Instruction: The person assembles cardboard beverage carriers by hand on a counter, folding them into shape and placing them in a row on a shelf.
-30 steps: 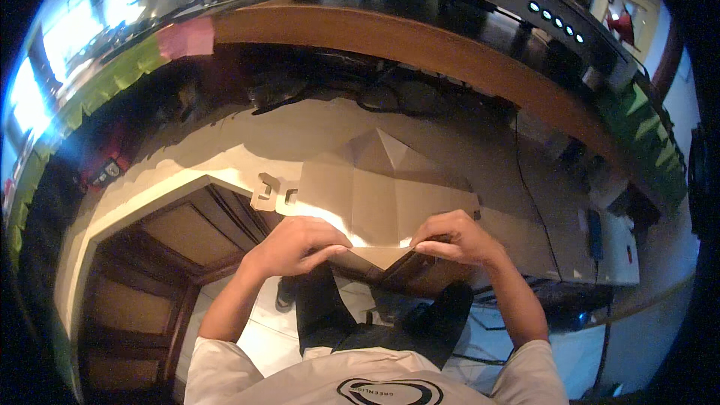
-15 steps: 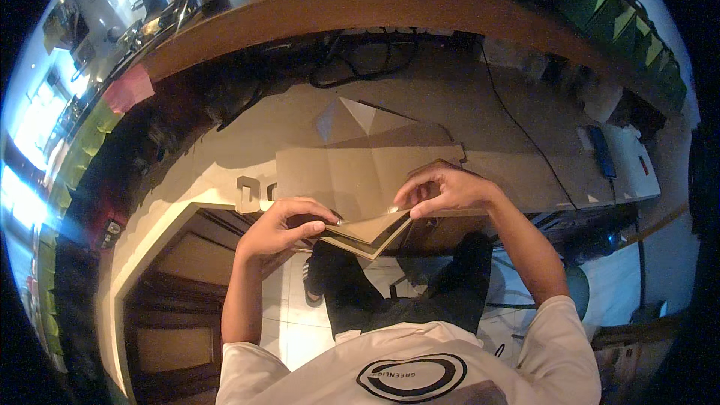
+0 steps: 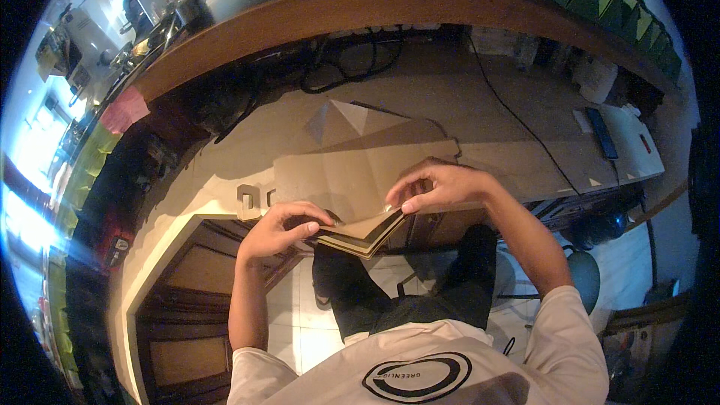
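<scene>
Starting at the left, glare washed out the rim of the view, and the shelves there were too blurred to make out. The table [image 3: 225,180] showed its cut-out front edge, with a dark wooden cabinet [image 3: 187,307] below it partly hidden by the left forearm. The left hand [image 3: 279,229] held the left end of a thin stack of folded cardboard [image 3: 360,234] at the table's near edge, its fingers [image 3: 311,214] closed over the top with the thumb pressed along the stack's side. What lay beneath the palm could not be seen. Behind the stack, a flat sheet of cardboard [image 3: 360,154] lay spread on the table, with slotted tabs at its left edge and a raised triangular flap at the back. The right hand [image 3: 442,184] pinched the stack's upper right corner, fingers together on the top layer, which stood lifted off the rest. Dark cables [image 3: 352,67] ran along the back under a curved wooden counter [image 3: 375,0]. Further right the table was mostly bare, with a thin cord [image 3: 517,116] crossing it and a dark flat device [image 3: 602,132] near the far right end. The person's legs filled the room below the stack.
</scene>
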The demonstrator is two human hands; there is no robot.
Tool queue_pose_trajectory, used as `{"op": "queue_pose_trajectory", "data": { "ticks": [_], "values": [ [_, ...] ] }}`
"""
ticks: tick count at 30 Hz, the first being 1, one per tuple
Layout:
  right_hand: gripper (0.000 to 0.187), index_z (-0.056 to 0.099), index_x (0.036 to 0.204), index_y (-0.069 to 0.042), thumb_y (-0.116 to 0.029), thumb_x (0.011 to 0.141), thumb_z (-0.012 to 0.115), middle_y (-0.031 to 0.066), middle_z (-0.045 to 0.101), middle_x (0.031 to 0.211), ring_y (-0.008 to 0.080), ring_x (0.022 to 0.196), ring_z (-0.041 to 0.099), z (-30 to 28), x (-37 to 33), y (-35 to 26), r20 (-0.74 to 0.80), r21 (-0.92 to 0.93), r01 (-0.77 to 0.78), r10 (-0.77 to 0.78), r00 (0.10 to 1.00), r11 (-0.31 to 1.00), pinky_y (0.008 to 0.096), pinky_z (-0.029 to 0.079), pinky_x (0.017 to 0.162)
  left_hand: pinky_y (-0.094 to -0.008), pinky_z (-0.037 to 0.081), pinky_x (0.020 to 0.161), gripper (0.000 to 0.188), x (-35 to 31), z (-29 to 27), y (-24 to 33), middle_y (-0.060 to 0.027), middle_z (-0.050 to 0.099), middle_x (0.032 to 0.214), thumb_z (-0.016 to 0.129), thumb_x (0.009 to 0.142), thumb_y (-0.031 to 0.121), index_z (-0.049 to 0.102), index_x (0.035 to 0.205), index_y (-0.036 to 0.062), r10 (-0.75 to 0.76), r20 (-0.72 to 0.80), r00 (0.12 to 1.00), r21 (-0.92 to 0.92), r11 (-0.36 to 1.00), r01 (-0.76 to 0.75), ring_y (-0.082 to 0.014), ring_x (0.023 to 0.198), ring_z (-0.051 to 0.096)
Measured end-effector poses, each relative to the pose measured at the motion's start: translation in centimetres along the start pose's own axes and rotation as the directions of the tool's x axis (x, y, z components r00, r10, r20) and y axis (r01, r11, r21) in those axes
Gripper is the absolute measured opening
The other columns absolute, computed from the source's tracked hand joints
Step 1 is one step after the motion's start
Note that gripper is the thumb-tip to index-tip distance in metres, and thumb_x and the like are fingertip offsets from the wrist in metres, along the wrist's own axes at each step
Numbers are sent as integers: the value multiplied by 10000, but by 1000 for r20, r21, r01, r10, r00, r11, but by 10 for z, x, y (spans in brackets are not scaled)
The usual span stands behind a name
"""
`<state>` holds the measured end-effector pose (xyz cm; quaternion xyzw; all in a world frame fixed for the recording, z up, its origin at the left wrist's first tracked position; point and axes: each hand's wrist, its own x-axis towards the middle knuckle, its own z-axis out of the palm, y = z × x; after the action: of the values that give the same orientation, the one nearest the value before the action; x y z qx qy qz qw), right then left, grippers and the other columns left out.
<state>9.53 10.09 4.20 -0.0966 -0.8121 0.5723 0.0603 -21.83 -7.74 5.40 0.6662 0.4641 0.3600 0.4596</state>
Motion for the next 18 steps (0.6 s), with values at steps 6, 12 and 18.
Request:
{"op": "queue_pose_trajectory", "data": {
  "ticks": [6,12,18],
  "values": [
    [351,715,1227,-51,-230,928,751,35,731,1035,153,912,642,5,-5,-14,-43,-77,-9,6,999,997,328,508,823,-322,535,848,145,-1,11,-3,-114,738,916,679,959,106,742,1011,-15,21,-273,962,223,974,42,-223,877,698],
    [190,731,1089,-57,-101,906,703,134,736,1021,313,972,702,2,-3,-22,-247,-588,177,-383,890,789,409,542,869,-506,472,985,335,4,50,32,-135,620,1315,758,901,196,663,1213,122,721,-234,652,903,410,-130,-325,1193,586],
    [218,738,1032,-75,-14,826,700,97,741,1007,291,951,696,-28,-49,-67,-466,-782,157,-732,497,604,380,543,855,-358,522,854,357,9,101,27,-59,681,1083,738,868,237,685,1213,161,678,161,717,933,133,-335,-240,1073,644]
  ]
}}
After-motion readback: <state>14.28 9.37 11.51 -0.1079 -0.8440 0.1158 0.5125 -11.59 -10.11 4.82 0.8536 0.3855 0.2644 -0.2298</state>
